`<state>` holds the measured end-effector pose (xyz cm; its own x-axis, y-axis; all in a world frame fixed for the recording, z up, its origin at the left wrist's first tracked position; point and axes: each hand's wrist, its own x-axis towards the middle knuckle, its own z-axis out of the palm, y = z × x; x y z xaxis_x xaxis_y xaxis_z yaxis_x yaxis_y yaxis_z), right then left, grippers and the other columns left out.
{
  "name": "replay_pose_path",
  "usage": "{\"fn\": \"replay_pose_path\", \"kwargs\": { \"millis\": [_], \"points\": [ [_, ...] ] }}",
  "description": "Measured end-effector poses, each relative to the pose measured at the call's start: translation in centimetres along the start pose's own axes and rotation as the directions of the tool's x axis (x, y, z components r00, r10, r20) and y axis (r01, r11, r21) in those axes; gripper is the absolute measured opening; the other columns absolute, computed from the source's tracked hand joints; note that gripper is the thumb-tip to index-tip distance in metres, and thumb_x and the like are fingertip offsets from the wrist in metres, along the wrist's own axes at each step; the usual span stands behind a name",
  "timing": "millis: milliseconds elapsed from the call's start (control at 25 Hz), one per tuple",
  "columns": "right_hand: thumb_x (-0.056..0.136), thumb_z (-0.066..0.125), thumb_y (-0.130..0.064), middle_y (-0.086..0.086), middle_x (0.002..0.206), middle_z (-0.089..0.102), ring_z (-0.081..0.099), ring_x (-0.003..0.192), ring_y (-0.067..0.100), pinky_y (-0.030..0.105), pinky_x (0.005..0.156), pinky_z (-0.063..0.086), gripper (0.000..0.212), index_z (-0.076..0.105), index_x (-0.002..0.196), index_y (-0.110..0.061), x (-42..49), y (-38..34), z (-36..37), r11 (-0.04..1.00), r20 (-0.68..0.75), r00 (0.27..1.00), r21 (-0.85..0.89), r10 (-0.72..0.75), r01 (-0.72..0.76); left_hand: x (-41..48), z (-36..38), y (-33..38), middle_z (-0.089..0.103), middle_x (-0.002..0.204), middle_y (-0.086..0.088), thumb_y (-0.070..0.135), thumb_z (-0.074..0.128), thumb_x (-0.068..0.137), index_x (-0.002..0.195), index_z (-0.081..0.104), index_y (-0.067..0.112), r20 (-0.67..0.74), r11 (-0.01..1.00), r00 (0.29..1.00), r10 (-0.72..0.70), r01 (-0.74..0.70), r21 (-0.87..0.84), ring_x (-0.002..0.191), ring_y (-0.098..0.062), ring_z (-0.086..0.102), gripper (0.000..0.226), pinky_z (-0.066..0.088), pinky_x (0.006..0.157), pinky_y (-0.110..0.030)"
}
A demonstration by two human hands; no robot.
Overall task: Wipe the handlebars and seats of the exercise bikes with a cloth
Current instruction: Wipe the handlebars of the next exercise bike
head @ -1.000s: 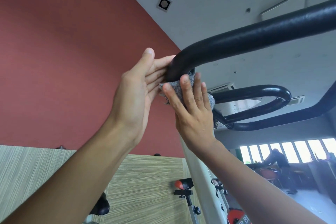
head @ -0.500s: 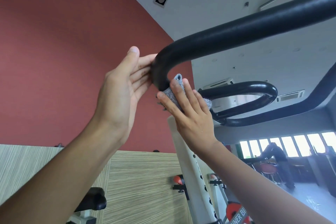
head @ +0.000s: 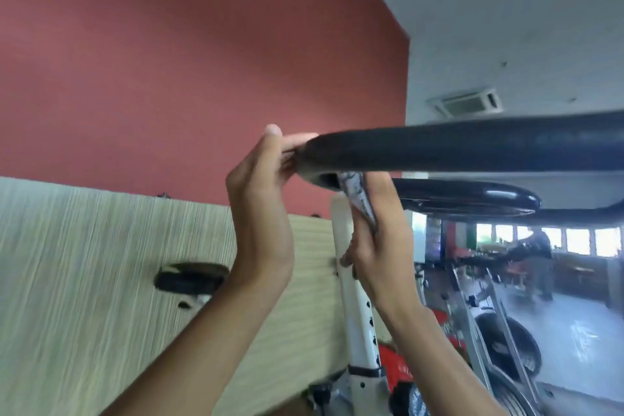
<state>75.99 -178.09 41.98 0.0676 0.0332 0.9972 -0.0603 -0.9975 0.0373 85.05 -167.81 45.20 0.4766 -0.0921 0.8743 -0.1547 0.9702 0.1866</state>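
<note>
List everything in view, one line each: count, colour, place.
handlebar: one, black, across the upper right
cloth: one, grey, under the handlebar's bend
bike post: one, white, centre, below the handlebar
seat: one, black, lower left
ceiling vent: one, white, upper right
person: one, dark clothes, far right background
left hand: one, straight fingers against the handlebar's end
right hand: one, grips the cloth
</note>
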Motion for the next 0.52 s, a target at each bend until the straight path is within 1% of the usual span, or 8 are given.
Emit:
{"fn": "replay_pose_path", "kwargs": {
  "millis": [40,80,120,160,240,280,360,520],
  "points": [
    [0.100,0.042,0.005,0.001,0.095,0.067,0.070,0.065,0.022,0.032,0.056,0.057,0.050,0.055,0.132,-0.033,0.4,-1.4,-1.0,0.990,0.059,0.992,0.089,0.107,-0.112,0.3,0.2,0.5,0.077,0.088,-0.006,0.027,0.040,0.104,0.082,0.076,0.018,-0.034,0.998,0.999,-0.040,0.042,0.039,0.091,-0.019,0.072,0.044,0.051,0.081,-0.026],
    [0.102,0.044,0.001,0.004,0.071,0.063,0.063,0.047,0.018,0.026,0.045,0.050,0.051,0.055,0.127,-0.041,1.0,-2.9,-2.1,0.957,0.116,0.968,0.167,0.222,-0.239,0.6,0.1,1.1,0.077,0.087,-0.008,0.029,0.042,0.103,0.079,0.078,0.018,-0.061,0.993,0.995,-0.081,0.086,0.080,0.091,-0.023,0.072,0.044,0.050,0.082,-0.029],
    [0.102,0.044,0.002,0.013,0.066,0.060,0.060,0.044,0.012,0.019,0.047,0.049,0.055,0.052,0.131,-0.045,1.7,-3.7,-3.1,0.911,0.164,0.938,0.236,0.307,-0.339,1.0,0.1,1.7,0.077,0.086,-0.010,0.030,0.043,0.101,0.075,0.079,0.019,-0.078,0.983,0.989,-0.126,0.135,0.121,0.090,-0.025,0.072,0.045,0.050,0.080,-0.033],
    [0.102,0.043,0.005,0.014,0.073,0.063,0.062,0.052,0.007,0.010,0.054,0.048,0.056,0.048,0.139,-0.037,2.4,-4.2,-4.3,0.846,0.238,0.889,0.288,0.391,-0.449,1.5,0.0,2.2,0.077,0.085,-0.011,0.032,0.045,0.098,0.072,0.079,0.019,-0.084,0.967,0.981,-0.174,0.187,0.172,0.089,-0.027,0.072,0.045,0.048,0.078,-0.038],
    [0.102,0.039,0.008,-0.012,0.076,0.073,0.064,0.073,-0.004,0.002,0.067,0.047,0.049,0.044,0.145,-0.015,4.1,-3.7,-6.5,0.669,0.386,0.749,0.345,0.538,-0.658,2.5,0.2,3.1,0.077,0.083,-0.010,0.034,0.050,0.093,0.068,0.078,0.016,-0.084,0.913,0.962,-0.260,0.274,0.302,0.089,-0.029,0.072,0.042,0.048,0.082,-0.044],
    [0.101,0.041,0.008,-0.023,0.088,0.074,0.066,0.092,-0.004,0.005,0.076,0.049,0.049,0.046,0.143,-0.017,4.9,-3.3,-7.6,0.601,0.445,0.690,0.347,0.571,-0.720,3.1,0.4,3.6,0.076,0.081,-0.010,0.032,0.053,0.090,0.067,0.076,0.011,-0.076,0.883,0.952,-0.298,0.305,0.357,0.088,-0.029,0.072,0.039,0.048,0.087,-0.046],
    [0.098,0.049,0.008,-0.025,0.125,0.065,0.057,0.125,0.002,0.014,0.101,0.044,0.056,0.045,0.142,-0.028,6.1,-3.1,-9.6,0.529,0.534,0.607,0.313,0.589,-0.789,4.7,1.2,5.1,0.074,0.075,-0.011,0.023,0.057,0.086,0.065,0.071,0.002,-0.056,0.801,0.918,-0.392,0.371,0.470,0.083,-0.025,0.072,0.033,0.049,0.086,-0.037],
    [0.098,0.054,-0.004,-0.014,0.140,0.059,0.051,0.133,0.006,0.034,0.117,0.036,0.056,0.046,0.143,-0.035,6.9,-4.2,-14.3,0.327,0.676,0.406,0.249,0.616,-0.911,6.4,5.3,8.4,0.076,0.086,-0.002,0.017,0.065,0.089,0.083,0.076,0.007,-0.067,0.513,0.754,-0.654,0.506,0.693,0.086,-0.007,0.069,0.016,0.046,0.082,-0.017]
  ]
}}
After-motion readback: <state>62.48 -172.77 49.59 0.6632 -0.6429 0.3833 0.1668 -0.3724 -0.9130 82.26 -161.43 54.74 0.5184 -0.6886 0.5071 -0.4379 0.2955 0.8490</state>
